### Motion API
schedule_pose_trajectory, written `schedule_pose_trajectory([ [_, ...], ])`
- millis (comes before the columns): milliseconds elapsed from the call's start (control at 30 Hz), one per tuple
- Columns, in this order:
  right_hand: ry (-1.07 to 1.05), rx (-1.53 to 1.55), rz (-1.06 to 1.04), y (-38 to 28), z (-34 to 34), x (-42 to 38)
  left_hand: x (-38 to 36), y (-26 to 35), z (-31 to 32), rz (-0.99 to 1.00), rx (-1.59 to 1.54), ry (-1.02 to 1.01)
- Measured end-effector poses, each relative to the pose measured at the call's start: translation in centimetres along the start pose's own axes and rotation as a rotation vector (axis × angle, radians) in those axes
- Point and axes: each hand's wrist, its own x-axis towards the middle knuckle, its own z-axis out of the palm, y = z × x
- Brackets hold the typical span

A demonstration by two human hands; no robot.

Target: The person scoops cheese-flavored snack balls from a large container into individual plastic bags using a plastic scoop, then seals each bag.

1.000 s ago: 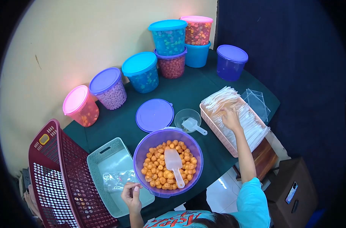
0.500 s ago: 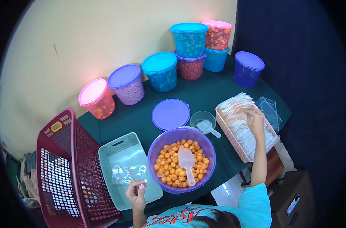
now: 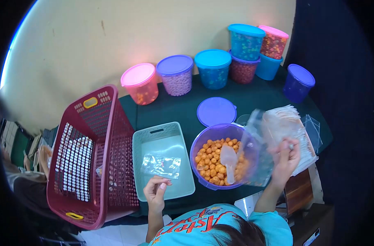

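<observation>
My right hand (image 3: 286, 160) is closed on a clear plastic bag (image 3: 256, 151), which is smeared by motion and hangs over the right side of the purple tub (image 3: 194, 166). Orange round snack balls (image 3: 211, 158) fill the tub, with a translucent scoop (image 3: 228, 160) lying on them. My left hand (image 3: 155, 192), fingers curled and nothing visible in them, is at the near edge of the pale green tray (image 3: 187, 180). Another clear bag (image 3: 161, 165) lies flat in that tray, just beyond my left fingers.
A maroon laundry basket (image 3: 109, 164) stands left of the tray. Lidded tubs, including a pink-lidded tub (image 3: 139, 84), line the table's back. A purple lid (image 3: 216, 112) lies behind the open tub. The bin of bags (image 3: 312, 147) is at right. Another person's arm (image 3: 43, 160) shows far left.
My right hand has lifted from the bin of bags and moved toward the snack tub with a clear bag. My left hand stays by the tray. The view has shifted left.
</observation>
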Motion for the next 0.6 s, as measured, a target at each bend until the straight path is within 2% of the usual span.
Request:
schedule_pose_trajectory([
  [67, -0.212, 0.080, 0.020, -0.3, 2.5, -2.5, -0.1, 0.1, 0.2, -0.017, -0.157, -0.034],
  [133, -0.359, 0.230, 0.199, -0.9, 4.5, -5.2, -0.3, 0.1, 0.4, -0.023, -0.150, -0.033],
  [200, -0.531, 0.357, 0.333, -1.0, 6.3, -7.6, -0.5, 0.6, 0.5, -0.120, -0.362, -0.073],
  [233, -0.557, 0.371, 0.351, -0.8, 6.9, -8.6, -1.3, -0.4, -0.5, -0.221, -0.372, -0.059],
  [267, -0.684, 0.328, 0.358, -0.5, 7.3, -9.5, -1.6, 0.0, -0.6, -0.219, -0.360, -0.029],
  [300, -0.808, 0.282, 0.360, -0.2, 7.8, -10.3, -1.4, 0.5, -0.3, -0.265, -0.392, -0.085],
  [367, -0.867, 0.272, 0.381, 0.4, 8.7, -11.8, -1.1, 0.8, 0.0, -0.313, -0.426, -0.123],
  [433, -0.905, 0.261, 0.418, 1.3, 9.3, -13.2, -1.1, 0.8, -0.1, -0.329, -0.514, -0.320],
  [467, -0.915, 0.261, 0.425, 1.7, 9.4, -13.9, -1.5, 0.7, -0.2, -0.330, -0.515, -0.307],
  [600, -0.787, 0.284, 0.508, 2.3, 10.2, -15.9, -2.1, 0.7, -1.0, -0.382, -0.670, -0.415],
])
